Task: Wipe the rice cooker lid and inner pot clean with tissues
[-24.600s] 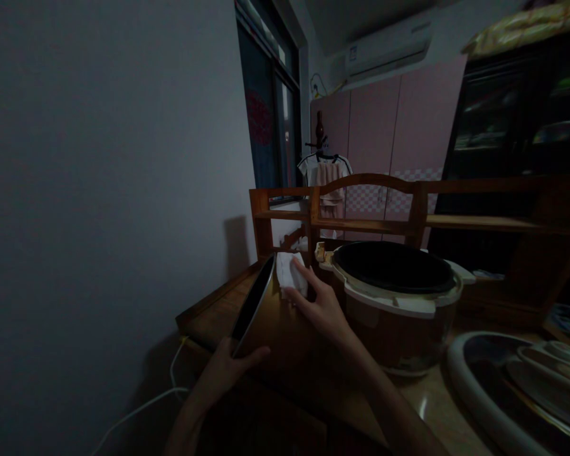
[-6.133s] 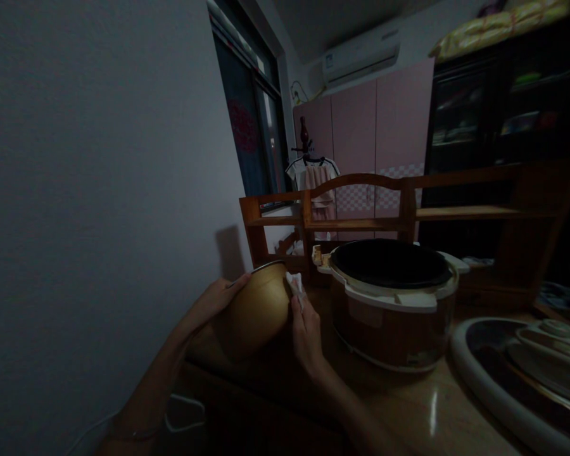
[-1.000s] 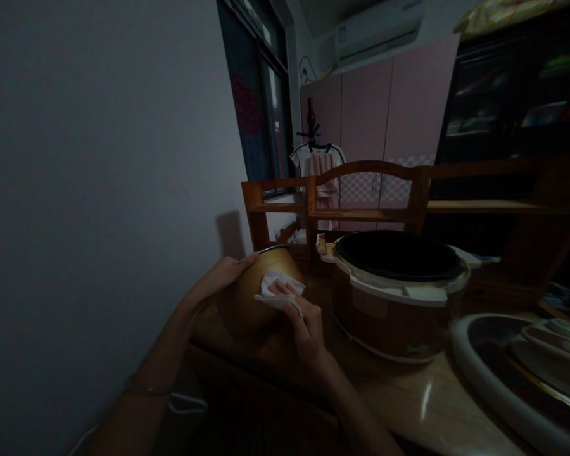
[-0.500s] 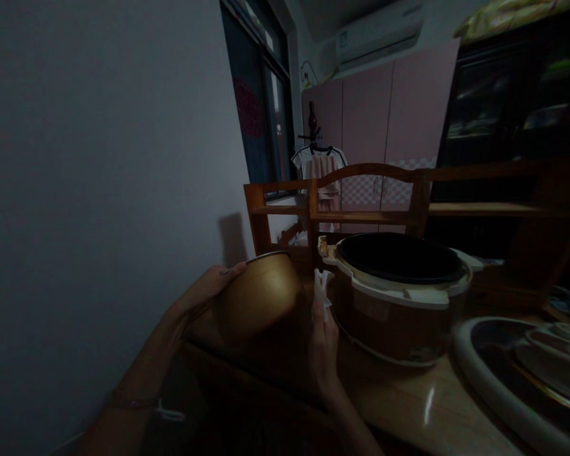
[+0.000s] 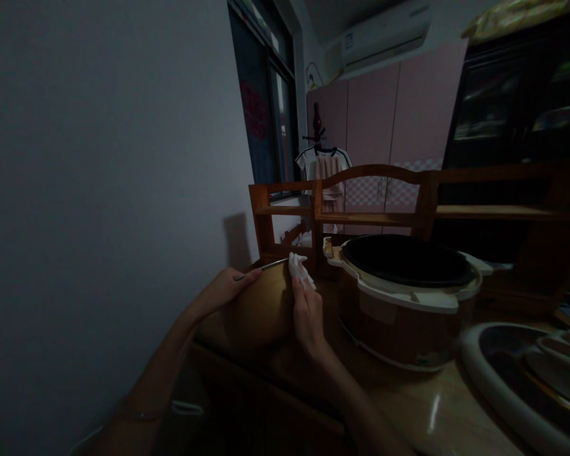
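A gold-coloured inner pot (image 5: 261, 310) is tilted over the left end of the wooden table. My left hand (image 5: 225, 288) grips its rim on the left side, thumb along the edge. On the pot's right side, my right hand (image 5: 308, 310) pinches a white tissue (image 5: 300, 269) that touches the pot near the rim. The inside of the pot is hidden from me. Right of my hands stands the brown and white cooker body (image 5: 403, 323), its top uncovered and dark inside.
A round cooker lid (image 5: 527, 373) lies at the right on the table (image 5: 408, 405). Behind the cooker rises a wooden shelf rack (image 5: 370, 216). A plain wall (image 5: 123, 190) closes off the left side.
My right hand has moved left and up, bringing the tissue from beside the cooker onto the pot's rim. The pot has tilted further in my left hand.
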